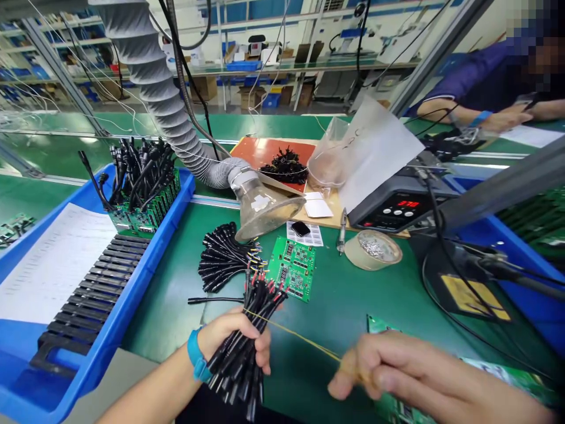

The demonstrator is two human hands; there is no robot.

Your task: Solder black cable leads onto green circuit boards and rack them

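A bundle of short black cables (238, 365) with red-tipped wire ends is clasped in my left hand (236, 335), fingers wrapped round its middle. From the upper part of the bundle a thin yellow rubber band (300, 337) stretches taut to my right hand (384, 368), whose closed, slightly blurred fingers grip its other end. Just beyond lie a fan of more black cables (227, 256) and a green circuit board (292, 268). One single cable (214, 300) rests left of the bundle. Partly hidden behind my right hand is another green board (382, 325).
A blue tray (152, 268) at left holds boards with cables (141, 182) and paper. A fume hose hood (265, 215) hangs over the bench. Rightward stand a solder tub (373, 250), a soldering station (397, 206) and its stand. Another person's hand (503, 119) is at far right.
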